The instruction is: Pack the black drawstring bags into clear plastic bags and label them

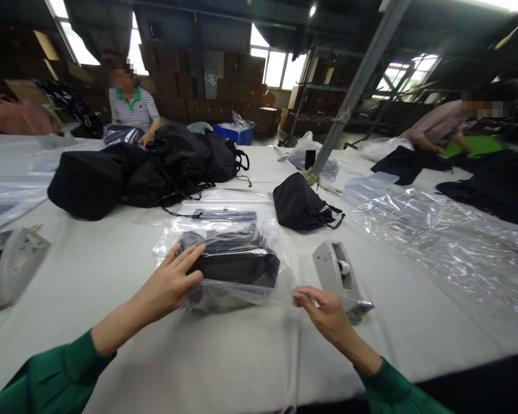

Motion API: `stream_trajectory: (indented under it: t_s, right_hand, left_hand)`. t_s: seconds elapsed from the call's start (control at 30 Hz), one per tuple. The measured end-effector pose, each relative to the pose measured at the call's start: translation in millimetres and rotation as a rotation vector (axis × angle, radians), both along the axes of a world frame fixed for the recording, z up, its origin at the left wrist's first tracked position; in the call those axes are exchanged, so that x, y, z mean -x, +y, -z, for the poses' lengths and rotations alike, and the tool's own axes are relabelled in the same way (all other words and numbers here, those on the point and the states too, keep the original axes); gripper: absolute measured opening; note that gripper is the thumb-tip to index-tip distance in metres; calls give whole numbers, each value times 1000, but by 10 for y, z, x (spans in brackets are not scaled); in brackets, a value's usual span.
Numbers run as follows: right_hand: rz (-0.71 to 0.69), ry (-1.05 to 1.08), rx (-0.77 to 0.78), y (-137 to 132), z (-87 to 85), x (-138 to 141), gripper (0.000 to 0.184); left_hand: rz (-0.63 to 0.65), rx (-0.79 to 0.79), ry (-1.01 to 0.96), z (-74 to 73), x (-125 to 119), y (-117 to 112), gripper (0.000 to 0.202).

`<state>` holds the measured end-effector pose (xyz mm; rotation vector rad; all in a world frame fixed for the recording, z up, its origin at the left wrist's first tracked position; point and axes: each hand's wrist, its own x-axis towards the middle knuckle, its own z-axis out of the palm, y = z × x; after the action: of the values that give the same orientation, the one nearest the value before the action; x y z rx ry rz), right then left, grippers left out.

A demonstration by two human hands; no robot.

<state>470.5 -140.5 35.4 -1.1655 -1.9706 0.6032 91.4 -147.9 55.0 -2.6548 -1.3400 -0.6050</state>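
A clear plastic bag (237,299) lies flat on the white table, with a folded black fabric item (242,267) inside it. My left hand (179,279) rests on the bag's left part, fingers stretched out over the plastic. At the bag's lower right corner, my right hand (322,307) pinches the edge of the plastic between thumb and fingers. Just beyond my right hand stands a grey tape dispenser (326,267). A black drawstring bag (297,201) sits behind the plastic bag, to the right.
Black bags (172,164) are heaped at the back left. A second dispenser (17,267) stands at the left edge. Loose clear plastic (440,241) spreads over the right side. A metal post (354,86) rises from the table. Two people work across from me.
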Motion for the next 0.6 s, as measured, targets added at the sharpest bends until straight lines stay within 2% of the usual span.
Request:
stream_trajectory:
  t_s: [0.13,0.27,0.47,0.53,0.6]
  right_hand:
    - [177,186,43,237,25,76,31]
    - [212,311,-3,535,72,152,33]
    - [234,164,57,1005,277,304,41]
    - [255,145,59,1044,306,304,38]
    - [344,121,-26,982,245,266,32]
  left_hand:
    - [24,139,-243,32,102,206,20]
    - [-36,281,-412,75,162,261,19]
    - [-63,396,-568,42,137,312,31]
    - [-78,412,-588,23,119,333,32]
    - [-87,416,-592,11,108,345,31]
